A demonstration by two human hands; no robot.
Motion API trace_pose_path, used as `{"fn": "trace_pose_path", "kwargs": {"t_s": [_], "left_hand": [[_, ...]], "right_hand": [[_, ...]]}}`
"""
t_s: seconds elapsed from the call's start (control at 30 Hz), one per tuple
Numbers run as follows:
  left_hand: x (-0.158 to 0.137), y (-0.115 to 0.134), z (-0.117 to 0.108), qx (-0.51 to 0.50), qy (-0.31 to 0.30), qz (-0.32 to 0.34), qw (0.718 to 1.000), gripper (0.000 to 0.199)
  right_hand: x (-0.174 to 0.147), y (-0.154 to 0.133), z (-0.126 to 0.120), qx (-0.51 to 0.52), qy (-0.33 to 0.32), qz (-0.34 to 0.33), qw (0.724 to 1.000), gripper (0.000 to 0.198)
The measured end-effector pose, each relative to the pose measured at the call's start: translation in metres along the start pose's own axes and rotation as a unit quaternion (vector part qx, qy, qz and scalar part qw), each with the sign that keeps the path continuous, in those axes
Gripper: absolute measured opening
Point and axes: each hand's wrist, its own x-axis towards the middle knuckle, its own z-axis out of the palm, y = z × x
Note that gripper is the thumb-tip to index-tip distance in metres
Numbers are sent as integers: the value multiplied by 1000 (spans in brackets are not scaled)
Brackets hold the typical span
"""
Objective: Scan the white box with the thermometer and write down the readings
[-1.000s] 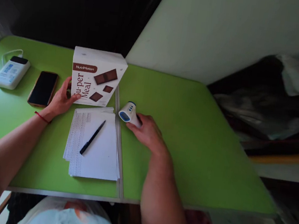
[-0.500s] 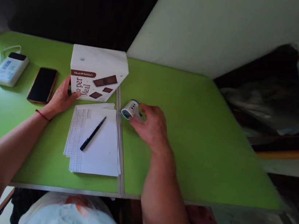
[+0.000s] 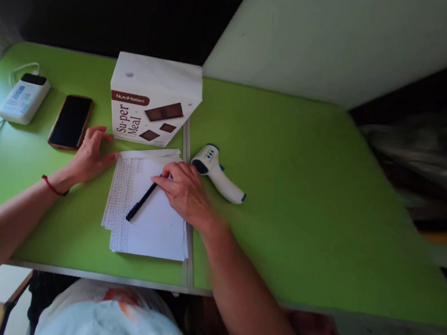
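Note:
My right hand (image 3: 183, 188) is over the stack of papers (image 3: 157, 233), its fingers closed on the upper end of a black pen (image 3: 141, 204) that slants across the top sheet. Close by on the right lies a white and blue infrared thermometer (image 3: 222, 178), apart from the fingers. My left hand (image 3: 90, 156) has its fingers spread and holds nothing; its thumb reaches the papers' upper left corner. Behind the papers stands a white box (image 3: 154, 117) printed "NutriMotion Su-per Meal", just beyond my left fingertips.
A dark-screened phone (image 3: 70, 121) lies left of the box. Farther left is a white power bank (image 3: 25, 99) with a cable. The green table (image 3: 305, 200) has a metal seam (image 3: 190, 262), and a pale wall (image 3: 290, 39) rises behind it.
My right hand has let go of the thermometer, which now lies on the table, and moved left to the pen. My left hand has come off the box.

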Motion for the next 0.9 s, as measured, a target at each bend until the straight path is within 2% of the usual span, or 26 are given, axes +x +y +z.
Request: {"fn": "trace_pose_path", "kwargs": {"t_s": [0.1, 0.17, 0.27, 0.33, 0.4, 0.47, 0.57, 0.67, 0.77, 0.9], "left_hand": [[-15, 9, -4, 18, -13, 43, 999, 29], [-17, 12, -6, 21, -22, 54, 998, 29], [-17, 15, -6, 15, -37, 74, 996, 31], [-18, 19, -5, 18, -57, 93, 994, 34], [-21, 22, -3, 32, -72, 96, 992, 42], [-23, 25, -1, 50, -76, 81, 993, 53], [-25, 27, 3, 72, -82, 69, 992, 61], [-25, 29, 7, 96, -93, 64, 989, 61], [-26, 31, 9, 107, -98, 52, 988, 61], [-27, 33, 10, 109, -105, 49, 987, 61]], "right_hand": [[2, 3, -8, 2, -12, -22, 1000, 22], [3, 2, -13, 28, -11, -10, 1000, 18], [5, -4, -17, 147, 83, 58, 984, 9], [6, -13, -15, 266, 169, 140, 939, 5], [9, -24, -11, 363, 213, 227, 878, 10], [12, -33, -4, 414, 206, 289, 838, 13], [16, -41, 7, 441, 161, 341, 814, 17], [16, -42, 16, 437, 152, 359, 811, 19], [15, -41, 20, 400, 163, 332, 839, 19], [13, -41, 18, 364, 136, 288, 875, 22]]}}
